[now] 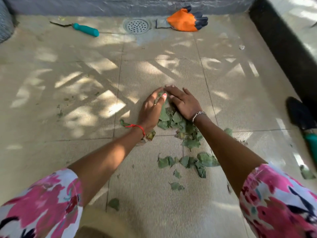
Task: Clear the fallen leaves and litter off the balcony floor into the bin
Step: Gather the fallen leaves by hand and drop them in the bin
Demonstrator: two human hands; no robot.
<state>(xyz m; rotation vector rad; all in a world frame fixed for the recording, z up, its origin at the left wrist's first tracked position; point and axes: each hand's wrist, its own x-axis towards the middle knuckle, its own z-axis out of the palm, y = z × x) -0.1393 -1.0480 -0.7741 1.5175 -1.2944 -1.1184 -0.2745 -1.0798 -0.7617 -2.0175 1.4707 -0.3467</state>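
Note:
A heap of green fallen leaves (pixel 173 121) lies on the beige tiled balcony floor (pixel 68 79). My left hand (pixel 151 109) and my right hand (pixel 184 103) both rest flat on the far end of the heap, fingers straight, fingertips nearly meeting. More loose leaves (pixel 188 161) are scattered between my forearms, nearer to me, and a single leaf (pixel 114 203) lies close to my left sleeve. No bin is in view.
An orange and black glove (pixel 186 19) lies by a round floor drain (pixel 136 26) at the far wall. A teal-handled tool (pixel 85 29) lies far left. A black trowel with a teal handle (pixel 303 121) lies at the right, below a dark ledge (pixel 283 45).

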